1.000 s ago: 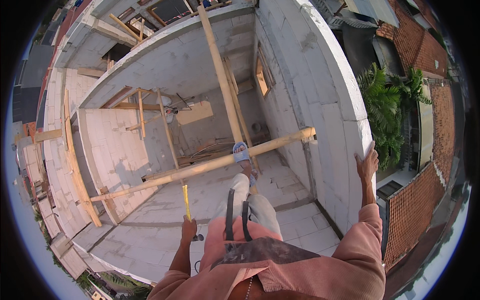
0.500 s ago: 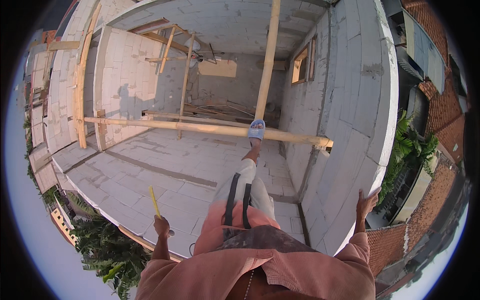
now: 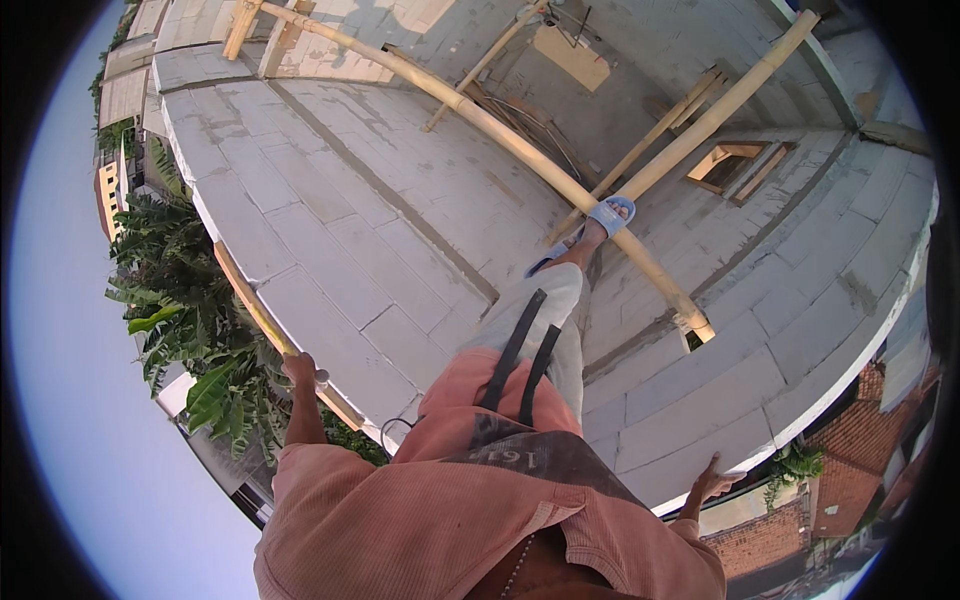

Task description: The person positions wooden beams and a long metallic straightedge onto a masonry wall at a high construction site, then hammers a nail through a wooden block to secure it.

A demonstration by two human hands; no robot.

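Wall [image 3: 710,405] bears one splayed right hand [image 3: 714,483]; one left hand [image 3: 301,370] grips one yellow stick [image 3: 277,334].

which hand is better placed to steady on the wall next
Probably the right hand: it is at the top edge of the block wall and holds no tool, while the left hand grips a yellow-handled tool.

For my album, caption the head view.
Blue sandal on round tan wooden pole, right hand at pale block wall, left hand holding slim yellow tool.
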